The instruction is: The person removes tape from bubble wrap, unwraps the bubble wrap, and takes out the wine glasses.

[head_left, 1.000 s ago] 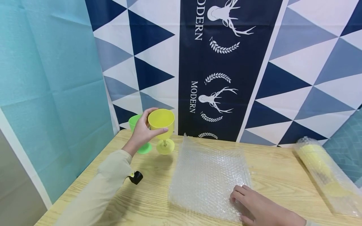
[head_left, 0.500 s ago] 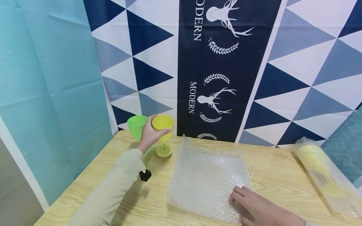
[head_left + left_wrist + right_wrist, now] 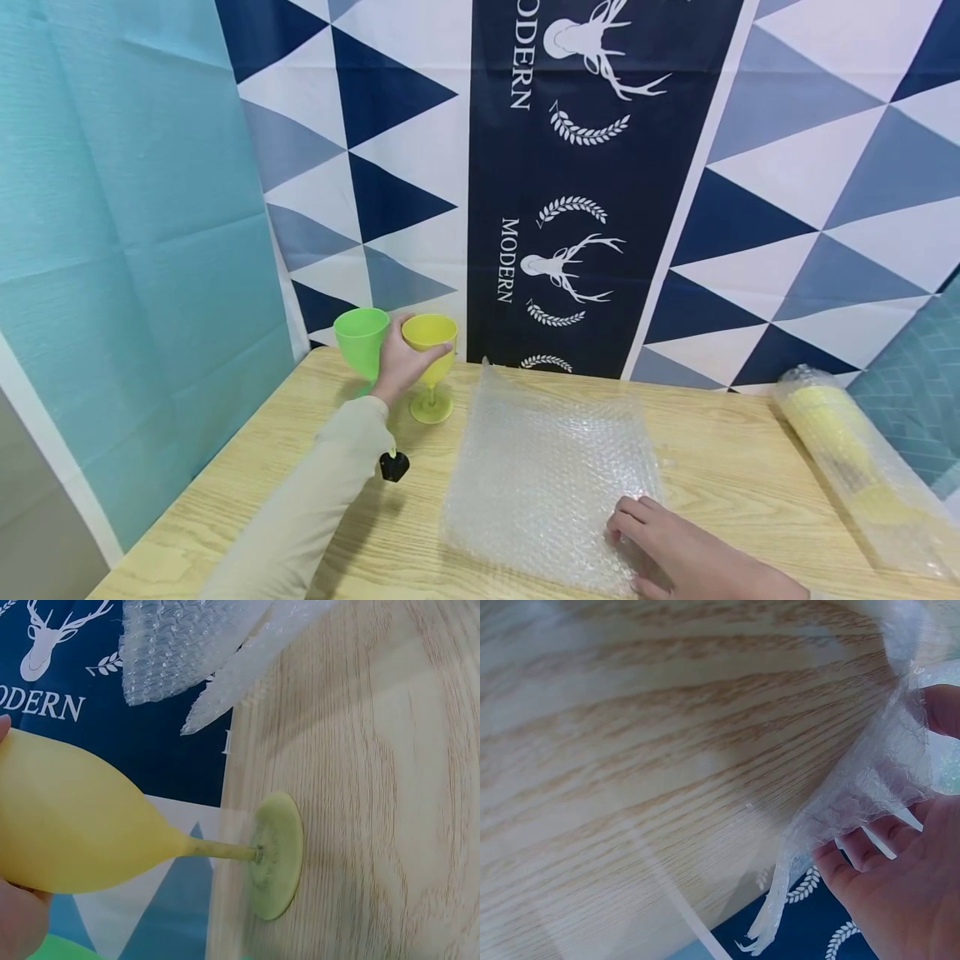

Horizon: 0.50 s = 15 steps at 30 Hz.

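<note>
My left hand (image 3: 405, 360) holds a yellow plastic goblet (image 3: 433, 367) by its bowl, with the thumb across the near side. The goblet stands upright; in the left wrist view its round foot (image 3: 277, 855) is right at the wood surface. Just left of the hand is a green goblet (image 3: 362, 340), its stem and foot mostly hidden by the wrist. At the lower right, my right hand (image 3: 667, 542) has its fingers curled at the near right edge of a bubble wrap sheet (image 3: 551, 475). The right wrist view shows the wrap's raised edge (image 3: 855, 787) against these fingers.
A yellow item rolled in bubble wrap (image 3: 847, 450) lies along the right side of the wooden table (image 3: 735, 467). Patterned cloth (image 3: 405, 208) hangs behind the table, and a teal cloth (image 3: 165, 250) hangs along the left. A black wrist device (image 3: 393, 466) sits under the left sleeve.
My left hand has lowered the yellow goblet and drawn it slightly nearer to me. More of the green goblet's bowl shows now. The right hand keeps its place on the wrap.
</note>
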Motion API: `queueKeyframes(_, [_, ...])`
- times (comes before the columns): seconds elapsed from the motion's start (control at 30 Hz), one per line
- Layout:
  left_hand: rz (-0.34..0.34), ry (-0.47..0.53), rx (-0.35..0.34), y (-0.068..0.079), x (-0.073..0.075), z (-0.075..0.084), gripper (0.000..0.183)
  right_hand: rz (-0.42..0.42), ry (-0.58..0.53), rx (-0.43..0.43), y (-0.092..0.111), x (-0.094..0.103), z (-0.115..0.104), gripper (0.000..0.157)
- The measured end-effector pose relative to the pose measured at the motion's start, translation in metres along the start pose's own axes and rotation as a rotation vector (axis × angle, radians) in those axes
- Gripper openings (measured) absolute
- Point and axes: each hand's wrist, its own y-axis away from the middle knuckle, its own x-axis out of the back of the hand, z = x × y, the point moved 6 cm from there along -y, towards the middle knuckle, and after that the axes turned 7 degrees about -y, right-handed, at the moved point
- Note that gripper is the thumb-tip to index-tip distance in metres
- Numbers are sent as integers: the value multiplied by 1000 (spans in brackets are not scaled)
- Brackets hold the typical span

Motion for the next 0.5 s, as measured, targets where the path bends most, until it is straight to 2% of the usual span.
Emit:
queueKeyframes(0.37, [29, 26, 24, -3, -5, -3, 88, 4, 1, -3, 0, -1, -1, 35])
queueKeyframes(0.5, [22, 18, 44, 0, -8, -7, 88, 24, 21, 34, 1, 0, -2, 35])
